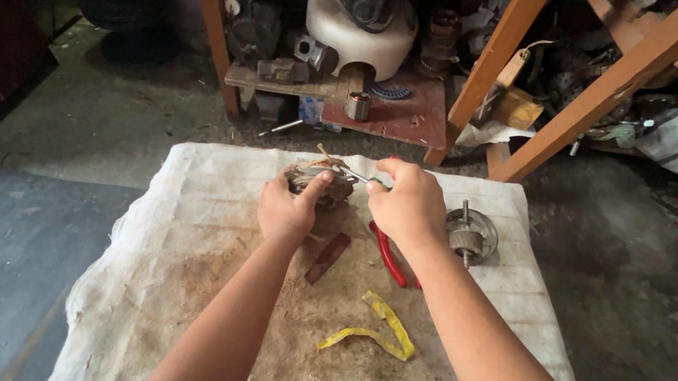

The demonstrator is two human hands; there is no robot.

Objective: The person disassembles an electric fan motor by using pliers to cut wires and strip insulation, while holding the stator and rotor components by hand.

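Up front, motor part point(319, 181) under left-hand fingers point(316, 186).

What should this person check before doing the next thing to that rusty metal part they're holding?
1. Left hand steadies the rusty round metal motor part: ok.
2. Right hand has a grip on the thin silver metal tool: ok.
3. Tool tip sits on the part: cannot tell.
4. Red-handled pliers lie within reach on the dirty white cloth: ok.
5. Yellow strip lies away from both hands: ok.
6. Silver rotor with shaft rests on the cloth, not the floor: ok.
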